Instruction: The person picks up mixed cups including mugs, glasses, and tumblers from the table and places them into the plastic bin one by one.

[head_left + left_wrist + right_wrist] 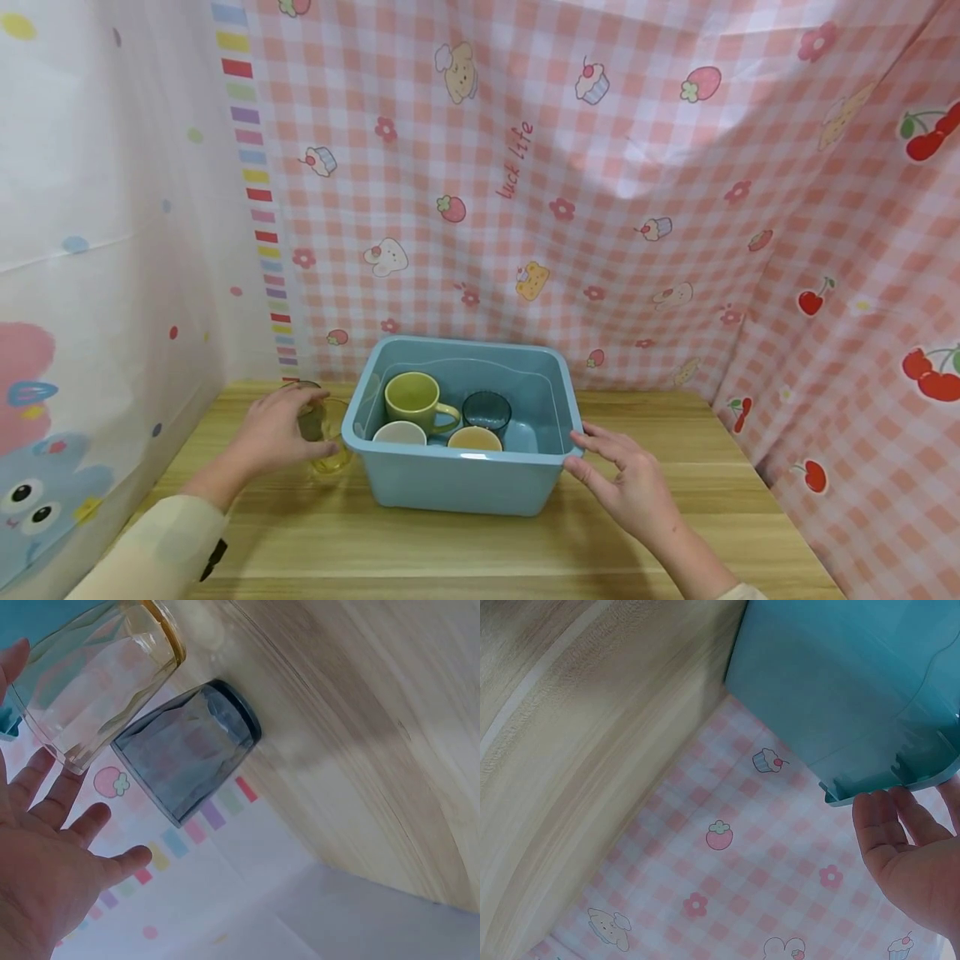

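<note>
My left hand (273, 429) is beside a clear yellow glass (337, 458), its thumb and fingers spread at either side of the rim in the left wrist view. Whether the fingertips touch that glass, I cannot tell. Close by stands a grey-blue glass (187, 754), partly behind the hand in the head view. My right hand (626, 479) touches the right front corner of a light blue plastic bin (465, 483) with extended fingers and thumb. Inside the bin are a green mug (412, 396), a dark blue glass (486, 410), a white cup (400, 432) and a yellowish cup (475, 438).
The bin stands on a wooden table (315, 542). Pink checked cloth (525, 167) hangs behind and to the right, with a white printed cloth (112, 208) on the left.
</note>
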Demonstrator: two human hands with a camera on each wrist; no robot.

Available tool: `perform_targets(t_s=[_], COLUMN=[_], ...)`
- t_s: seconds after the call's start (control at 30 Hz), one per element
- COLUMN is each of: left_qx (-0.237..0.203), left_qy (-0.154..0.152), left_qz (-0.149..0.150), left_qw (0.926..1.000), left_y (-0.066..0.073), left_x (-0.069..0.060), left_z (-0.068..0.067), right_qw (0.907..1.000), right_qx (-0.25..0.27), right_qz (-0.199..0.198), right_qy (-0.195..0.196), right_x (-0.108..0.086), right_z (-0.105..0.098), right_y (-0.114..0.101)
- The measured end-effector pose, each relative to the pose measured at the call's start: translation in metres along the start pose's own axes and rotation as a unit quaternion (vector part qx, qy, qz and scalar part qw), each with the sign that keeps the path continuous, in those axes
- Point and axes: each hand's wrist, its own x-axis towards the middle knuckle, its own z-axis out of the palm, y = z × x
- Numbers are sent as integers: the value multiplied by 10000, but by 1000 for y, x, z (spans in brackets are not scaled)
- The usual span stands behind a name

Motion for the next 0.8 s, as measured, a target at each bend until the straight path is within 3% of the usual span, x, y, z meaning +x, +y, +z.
perform_targets(t_s=[0.23,0.8], left_qx=[24,140], left_qy=[-16,224], left_qz=[-26,249], left_qw=[10000,9993], left_y=[-1,5], left_x=[-3,-16], left_z=[-4,-36], right_qw=[10000,9994], right_qx=[23,-69], right_qz=[-55,-271], right_qy=[31,199], right_x=[0,1], right_z=[1,2], right_y=[1,2])
